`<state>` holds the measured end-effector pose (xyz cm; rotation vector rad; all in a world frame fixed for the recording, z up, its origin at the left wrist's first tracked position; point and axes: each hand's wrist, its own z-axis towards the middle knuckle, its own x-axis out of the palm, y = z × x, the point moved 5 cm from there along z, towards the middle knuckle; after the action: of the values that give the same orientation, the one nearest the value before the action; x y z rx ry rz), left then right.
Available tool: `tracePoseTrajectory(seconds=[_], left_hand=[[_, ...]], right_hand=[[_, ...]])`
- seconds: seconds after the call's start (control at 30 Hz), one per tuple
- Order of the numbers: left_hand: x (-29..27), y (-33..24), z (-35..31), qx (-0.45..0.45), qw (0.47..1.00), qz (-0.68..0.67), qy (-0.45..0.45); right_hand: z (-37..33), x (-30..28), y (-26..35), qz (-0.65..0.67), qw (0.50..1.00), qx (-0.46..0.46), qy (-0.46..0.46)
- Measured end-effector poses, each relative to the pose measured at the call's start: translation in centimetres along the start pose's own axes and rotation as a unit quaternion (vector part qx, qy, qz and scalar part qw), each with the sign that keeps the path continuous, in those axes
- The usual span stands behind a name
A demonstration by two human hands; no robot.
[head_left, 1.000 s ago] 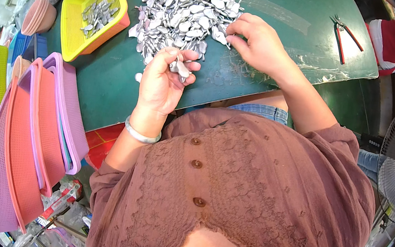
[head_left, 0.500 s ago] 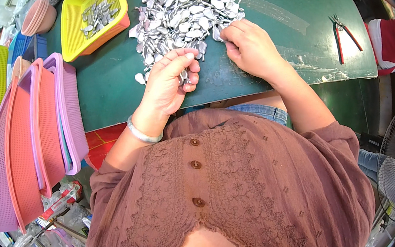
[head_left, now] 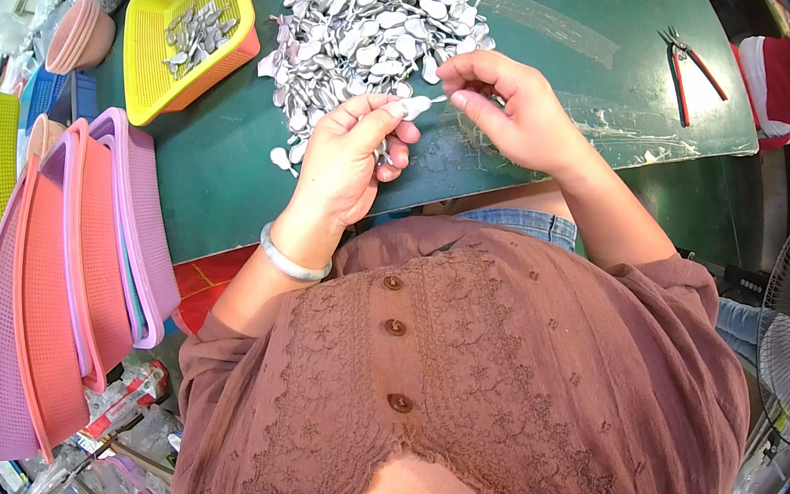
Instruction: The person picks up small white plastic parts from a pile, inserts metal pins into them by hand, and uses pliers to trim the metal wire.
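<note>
1. Progress: a small batch [head_left: 200,30] lies in the yellow basket [head_left: 148,41]; a large heap [head_left: 375,32] lies on the green table [head_left: 212,186]. Judged by volume, most work is left.
2. Left hand [head_left: 342,154]: thumb and fingers pinch 1 silver piece [head_left: 416,106] on the near side of the heap.
3. Right hand [head_left: 520,113]: partly open, thumb and forefinger at the piece's thin end; contact cannot be confirmed.
4. Hands: near each other, apart.
</note>
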<state>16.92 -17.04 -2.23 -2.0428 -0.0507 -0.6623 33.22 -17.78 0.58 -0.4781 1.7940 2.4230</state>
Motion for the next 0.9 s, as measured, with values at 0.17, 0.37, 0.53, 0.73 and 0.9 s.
tracePoseTrajectory(seconds=[0.17, 0.37, 0.53, 0.73, 0.9], left_hand=[[0.3, -0.2, -0.2, 0.028, 1.0, 0.013, 0.003], [0.9, -0.7, -0.7, 0.1, 0.994, 0.047, 0.015], [0.9, -0.5, -0.7, 0.092, 0.994, 0.046, 0.02], [0.2, 0.2, -0.1, 0.061, 0.998, -0.002, 0.016], [0.0, 0.5, -0.1, 0.023, 0.999, -0.022, 0.02]], right_hand=[[-0.2, 0.3, -0.3, 0.18, 0.969, 0.159, 0.066], [-0.2, 0.4, -0.8, 0.174, 0.981, 0.085, 0.029], [-0.4, 0.3, 0.6, 0.032, 0.999, -0.035, -0.024], [0.3, -1.4, -0.3, -0.067, 0.997, -0.001, -0.046], [1.1, -1.8, -1.0, -0.328, 0.94, -0.071, -0.057]])
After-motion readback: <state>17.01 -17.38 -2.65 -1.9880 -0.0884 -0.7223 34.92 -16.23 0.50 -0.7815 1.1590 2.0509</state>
